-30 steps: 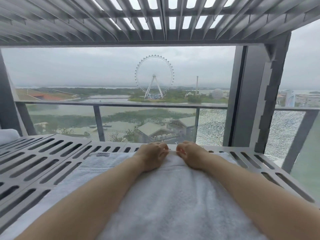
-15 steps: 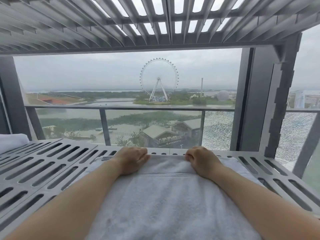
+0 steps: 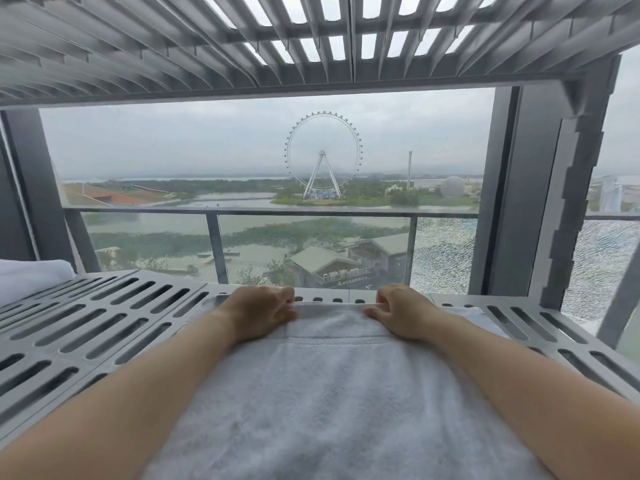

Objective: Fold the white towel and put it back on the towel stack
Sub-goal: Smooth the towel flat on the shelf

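Observation:
The white towel (image 3: 332, 393) lies spread lengthwise on a grey slotted metal shelf (image 3: 104, 327), running from the bottom of the head view to the shelf's far edge. My left hand (image 3: 259, 311) rests on the towel's far end at its left side, fingers curled over the fabric edge. My right hand (image 3: 401, 311) sits on the same far end at the right, fingers curled and pinching the folded edge. Both forearms lie along the towel's sides. A second white towel (image 3: 31, 275) shows at the far left on the shelf.
Another slatted metal shelf (image 3: 242, 39) hangs close overhead. A dark upright post (image 3: 540, 188) stands at the right back corner. Behind the shelf is a glass balcony railing (image 3: 270, 213) with an open view beyond. The slotted shelf extends bare to the left.
My hands have spread apart along the towel's far edge, from nearly touching at the middle to a wide gap. The towel's far end now reaches the shelf's back edge.

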